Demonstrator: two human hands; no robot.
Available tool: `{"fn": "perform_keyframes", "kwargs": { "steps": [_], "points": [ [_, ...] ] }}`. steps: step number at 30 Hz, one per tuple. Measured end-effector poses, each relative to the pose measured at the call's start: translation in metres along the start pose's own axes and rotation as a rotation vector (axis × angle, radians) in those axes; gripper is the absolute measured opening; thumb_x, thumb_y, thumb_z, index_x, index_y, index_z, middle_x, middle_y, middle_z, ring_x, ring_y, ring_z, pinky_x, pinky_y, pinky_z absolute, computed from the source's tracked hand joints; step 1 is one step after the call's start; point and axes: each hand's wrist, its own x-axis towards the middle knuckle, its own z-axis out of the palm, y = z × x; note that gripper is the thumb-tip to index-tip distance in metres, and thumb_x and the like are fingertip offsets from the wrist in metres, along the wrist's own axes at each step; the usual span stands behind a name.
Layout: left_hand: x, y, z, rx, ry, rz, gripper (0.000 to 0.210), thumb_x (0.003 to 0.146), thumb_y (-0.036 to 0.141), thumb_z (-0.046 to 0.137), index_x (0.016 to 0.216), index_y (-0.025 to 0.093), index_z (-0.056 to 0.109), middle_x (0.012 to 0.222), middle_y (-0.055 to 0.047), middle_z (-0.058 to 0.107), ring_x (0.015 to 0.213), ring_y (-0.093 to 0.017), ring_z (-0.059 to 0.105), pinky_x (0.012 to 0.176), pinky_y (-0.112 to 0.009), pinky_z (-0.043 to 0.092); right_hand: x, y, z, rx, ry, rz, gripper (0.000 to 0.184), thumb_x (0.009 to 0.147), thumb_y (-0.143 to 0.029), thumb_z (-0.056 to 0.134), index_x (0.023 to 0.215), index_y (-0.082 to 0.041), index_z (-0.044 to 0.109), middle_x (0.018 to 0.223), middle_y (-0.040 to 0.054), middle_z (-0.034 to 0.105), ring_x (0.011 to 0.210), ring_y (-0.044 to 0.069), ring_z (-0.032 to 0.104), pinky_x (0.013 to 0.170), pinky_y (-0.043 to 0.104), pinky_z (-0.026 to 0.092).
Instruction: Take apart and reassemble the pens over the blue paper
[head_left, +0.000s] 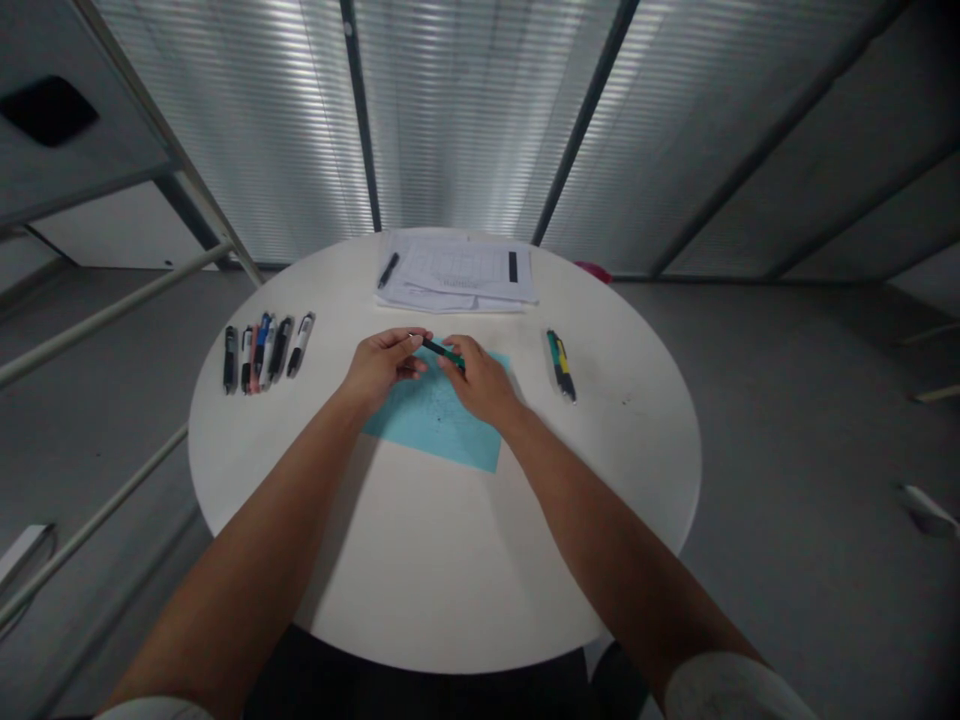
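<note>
A green and black pen is held between my two hands above a sheet of light blue paper. My left hand pinches the tip end of the pen with thumb and fingers. The green end is gripped by my right hand, its fingers curled around the barrel. Small dark marks show on the blue paper, too small to read. To the right of my right hand lie pens with green and yellow parts, close together.
The round white table bears a row of several pens at its left side. Printed papers are stacked at the far edge, with a black pen on them. Pale metal rails stand left of the table.
</note>
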Motion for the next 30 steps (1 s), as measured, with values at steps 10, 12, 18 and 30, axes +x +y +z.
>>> {"fn": "perform_keyframes", "kwargs": {
  "steps": [10,12,18,30],
  "points": [
    [0.0012,-0.0019,-0.0021,0.022,0.034,0.011,0.033,0.069,0.034,0.08,0.093,0.013,0.074,0.096,-0.011,0.072,0.055,-0.008,0.06,0.051,-0.022,0.047,0.0019,0.0023,0.0004,-0.083,-0.036,0.001,0.027,0.101,-0.032,0.036,0.107,-0.021,0.06,0.103,0.0063,0.061,0.091,0.018,0.061,0.079,0.03,0.046],
    [0.0011,-0.0016,-0.0022,0.019,0.033,0.012,0.032,0.069,0.033,0.08,0.093,0.014,0.074,0.098,-0.011,0.072,0.055,-0.008,0.06,0.051,-0.022,0.047,0.0012,0.0023,0.0006,-0.072,-0.049,0.005,0.029,0.101,-0.032,0.034,0.11,-0.022,0.06,0.103,0.0065,0.062,0.091,0.018,0.061,0.079,0.03,0.046],
    [0.0012,-0.0001,-0.0018,0.003,0.061,0.005,0.033,0.067,0.034,0.081,0.092,0.014,0.074,0.091,-0.01,0.072,0.054,-0.008,0.059,0.05,-0.021,0.046,0.0009,0.0038,0.0025,-0.018,0.021,0.034,0.022,0.094,-0.033,0.052,0.112,-0.02,0.054,0.109,0.0082,0.061,0.095,0.02,0.061,0.078,0.031,0.047],
    [0.002,0.0003,-0.0021,-0.02,0.078,0.025,0.032,0.067,0.032,0.081,0.092,0.014,0.074,0.106,-0.012,0.071,0.054,-0.007,0.058,0.048,-0.022,0.045,0.0014,0.0077,0.003,-0.057,-0.018,-0.017,0.026,0.099,-0.036,0.039,0.109,-0.02,0.057,0.105,0.0078,0.064,0.092,0.018,0.061,0.082,0.031,0.045]
  ]
}}
